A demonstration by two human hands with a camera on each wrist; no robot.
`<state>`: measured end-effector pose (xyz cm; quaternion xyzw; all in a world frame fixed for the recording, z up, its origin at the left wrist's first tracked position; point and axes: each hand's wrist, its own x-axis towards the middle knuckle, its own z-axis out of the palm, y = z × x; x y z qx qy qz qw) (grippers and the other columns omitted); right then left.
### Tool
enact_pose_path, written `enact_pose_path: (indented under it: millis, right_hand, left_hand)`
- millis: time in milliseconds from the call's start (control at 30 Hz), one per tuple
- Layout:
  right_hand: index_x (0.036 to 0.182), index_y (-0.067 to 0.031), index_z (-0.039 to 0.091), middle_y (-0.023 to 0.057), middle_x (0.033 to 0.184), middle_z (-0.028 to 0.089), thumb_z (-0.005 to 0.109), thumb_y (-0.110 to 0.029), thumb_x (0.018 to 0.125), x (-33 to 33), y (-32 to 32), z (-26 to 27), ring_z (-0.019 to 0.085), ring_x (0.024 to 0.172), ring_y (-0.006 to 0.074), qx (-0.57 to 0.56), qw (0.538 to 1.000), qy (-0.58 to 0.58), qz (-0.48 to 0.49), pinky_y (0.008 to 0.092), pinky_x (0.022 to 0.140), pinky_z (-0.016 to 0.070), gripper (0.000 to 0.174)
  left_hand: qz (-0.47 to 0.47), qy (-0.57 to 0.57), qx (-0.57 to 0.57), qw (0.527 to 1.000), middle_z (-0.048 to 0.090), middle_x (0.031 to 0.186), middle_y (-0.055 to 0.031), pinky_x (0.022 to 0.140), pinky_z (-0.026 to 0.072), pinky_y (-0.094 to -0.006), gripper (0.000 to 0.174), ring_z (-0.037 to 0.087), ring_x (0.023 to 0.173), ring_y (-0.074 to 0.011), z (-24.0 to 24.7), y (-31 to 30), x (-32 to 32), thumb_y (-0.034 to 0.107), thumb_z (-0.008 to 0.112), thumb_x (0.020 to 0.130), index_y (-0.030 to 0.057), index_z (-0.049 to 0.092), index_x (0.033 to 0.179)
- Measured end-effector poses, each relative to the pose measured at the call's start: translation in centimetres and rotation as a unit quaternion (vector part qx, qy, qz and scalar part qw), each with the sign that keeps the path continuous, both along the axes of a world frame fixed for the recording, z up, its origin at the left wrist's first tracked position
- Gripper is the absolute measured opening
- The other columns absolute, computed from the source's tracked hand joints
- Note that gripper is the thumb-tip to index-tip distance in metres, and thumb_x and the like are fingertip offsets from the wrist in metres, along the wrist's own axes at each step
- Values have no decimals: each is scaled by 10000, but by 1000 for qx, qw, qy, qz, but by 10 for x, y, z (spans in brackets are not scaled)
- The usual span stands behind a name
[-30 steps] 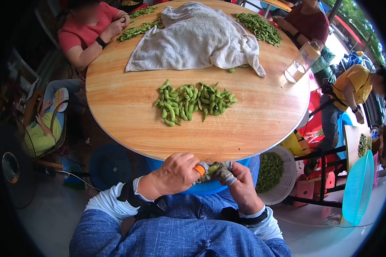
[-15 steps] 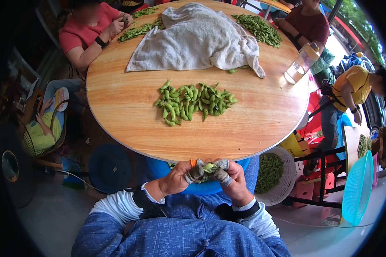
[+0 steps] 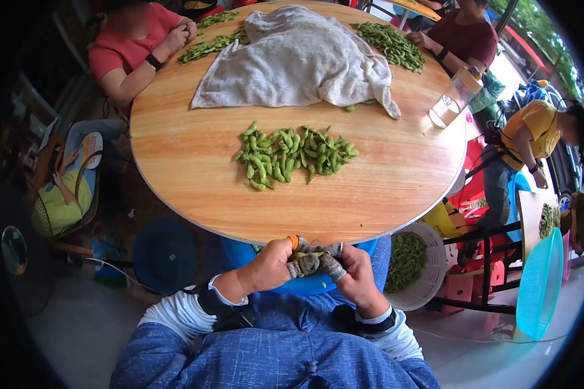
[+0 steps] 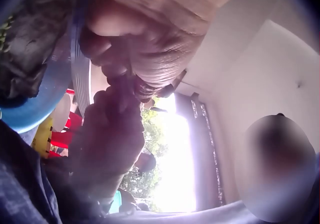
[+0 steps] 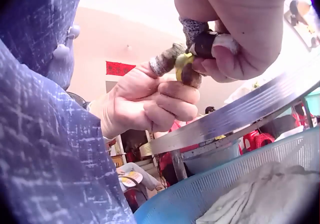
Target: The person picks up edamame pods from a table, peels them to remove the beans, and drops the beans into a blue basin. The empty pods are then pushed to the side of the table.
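At the near table edge, over a blue basin, the two hands meet at a green soybean pod. My left hand pinches the pod between a covered thumb and finger; an orange band circles one of its fingers. From the other side, my right hand pinches the same pod. Grey cloth covers sit on the thumbs and fingertips of both hands. In the head view the thumbs hide most of the pod. Beyond the hands, a pile of soybean pods lies on the wooden table.
A white towel covers a mound mid-table, with more pods behind it. A water bottle stands at the right rim. Below right is a white basket holding pods. Other people sit around the table.
My left hand has come down from the table edge and turned, thumb toward my body. The pod between the hands showed more half a second ago; the thumbs now cover it. The pile looks unchanged.
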<state>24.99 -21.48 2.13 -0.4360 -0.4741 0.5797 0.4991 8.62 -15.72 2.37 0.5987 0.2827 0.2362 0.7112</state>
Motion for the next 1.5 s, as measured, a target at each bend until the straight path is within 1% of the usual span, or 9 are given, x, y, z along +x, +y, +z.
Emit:
enact_pose_path:
  millis: [367, 600, 800, 1000, 1067, 1100, 1333, 1467, 1500]
  right_hand:
    - [877, 47, 555, 40, 759, 572, 526, -7, 772, 0, -5, -10, 485, 701, 86, -33, 997, -59, 49, 231, 629, 411, 122]
    - [859, 41, 559, 30, 756, 571, 531, 6, 779, 16, -23, -28, 491, 700, 78, -26, 976, -218, 7, 223, 617, 415, 91]
    - [803, 33, 573, -25, 614, 476, 544, -34, 790, 108, -50, -55, 380, 553, 40, -95, 921, -260, -274, 193, 475, 317, 75]
    - [944, 66, 523, 106, 769, 585, 518, -38, 732, 186, -86, -106, 532, 696, 177, -33, 838, -389, -380, 276, 659, 421, 236]
    - [941, 73, 530, 160, 837, 603, 573, -85, 700, 236, -112, -155, 576, 756, 215, -194, 788, -428, -398, 298, 690, 436, 291]
    - [891, 69, 563, 161, 790, 607, 602, -132, 686, 281, -133, -206, 583, 733, 206, -245, 783, -428, -379, 297, 678, 439, 290]
    - [929, 58, 558, 97, 812, 604, 566, -84, 723, 246, -129, -188, 555, 725, 145, -186, 831, -354, -387, 257, 657, 431, 250]
    - [956, 56, 545, 53, 795, 584, 540, -54, 748, 218, -101, -158, 517, 702, 103, -168, 876, -310, -329, 228, 630, 414, 236]
    - [956, 56, 544, 44, 786, 579, 536, -52, 754, 211, -95, -153, 507, 694, 93, -165, 885, -295, -319, 221, 622, 409, 229]
  left_hand:
    - [-5, 46, 354, 934, 543, 692, -189, 595, 423, -332, 208, 548, 680, -331, -25, -2, -4, 50, 509, 691, -48, 498, 873]
    - [-107, 165, 237, 951, 522, 649, -232, 565, 421, -373, 186, 542, 648, -361, -74, -11, -5, 48, 455, 688, -53, 479, 842]
    - [-293, 299, 140, 897, 552, 737, -195, 654, 414, -372, 323, 542, 718, -323, -118, -2, -10, 323, 414, 855, 20, 514, 904]
    - [-339, 301, 102, 886, 581, 830, -190, 699, 412, -376, 411, 550, 801, -322, -126, -18, -15, 413, 430, 820, 27, 569, 844]
    - [-310, 209, 88, 924, 583, 815, -178, 681, 407, -369, 396, 550, 781, -304, -160, -35, -24, 407, 434, 817, 37, 572, 838]
    - [-325, 214, 75, 918, 583, 815, -175, 680, 404, -372, 399, 547, 773, -302, -156, -34, -26, 407, 429, 820, 35, 572, 840]
    - [-393, 245, 106, 880, 590, 896, -123, 717, 424, -312, 287, 557, 820, -234, -75, -18, -31, 274, 458, 848, 31, 570, 953]
    - [-85, 107, 281, 950, 562, 762, -156, 646, 436, -353, 144, 546, 708, -292, 20, 29, -44, 121, 526, 779, 27, 566, 881]
    - [-11, 154, 404, 901, 558, 786, -147, 655, 440, -355, 157, 543, 733, -290, 26, 48, -46, 92, 535, 750, 32, 567, 892]
